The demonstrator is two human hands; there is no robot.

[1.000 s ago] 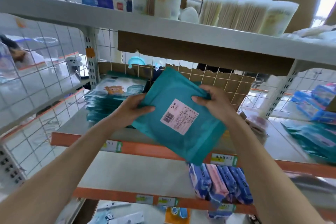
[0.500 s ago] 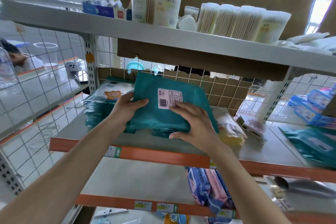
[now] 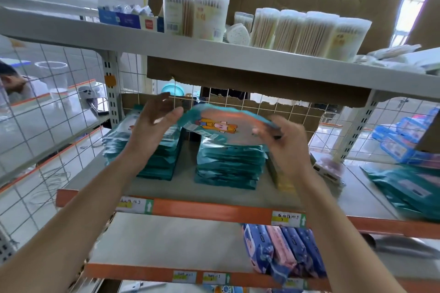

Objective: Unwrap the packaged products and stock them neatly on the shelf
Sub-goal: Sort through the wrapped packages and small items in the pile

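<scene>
Holding the teal packet (image 3: 223, 126) at centre frame just above the right stack (image 3: 228, 169) on the shelf (image 3: 188, 181), your right hand (image 3: 285, 147) pinching its right edge and the fingers of your left hand (image 3: 152, 131) spread at its left, lower it flat and square its edges.

Two stacks of teal packets (image 3: 226, 169) are counted (one loose packet (image 3: 221, 126) above them). Four wipe packs (image 3: 281, 252) are seen below.
</scene>
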